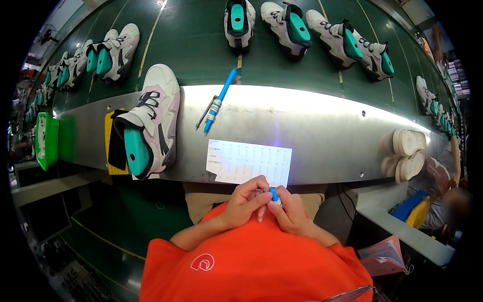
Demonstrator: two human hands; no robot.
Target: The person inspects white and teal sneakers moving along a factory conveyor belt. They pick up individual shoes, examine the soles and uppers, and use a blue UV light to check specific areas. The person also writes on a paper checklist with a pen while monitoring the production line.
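Note:
My left hand (245, 200) and my right hand (288, 208) meet close to my chest, above my orange shirt. Together they pinch a small blue and white pen-like stick (274, 196); only its tip shows between the fingers. Just beyond them a white paper form (249, 162) lies on the metal ledge (322, 131). A long blue pen (218, 100) lies further out on the ledge with a thin dark tool (205, 114) beside it. A white, pink and black sneaker (151, 121) on a teal last rests on its side at the left of the ledge.
Several more sneakers on teal lasts (292, 25) sit on the dark green conveyor belt (191, 45) behind the ledge. White soles (408, 153) are stacked at the ledge's right end. A green bin (48, 138) hangs at left. Another person (445, 186) works at lower right.

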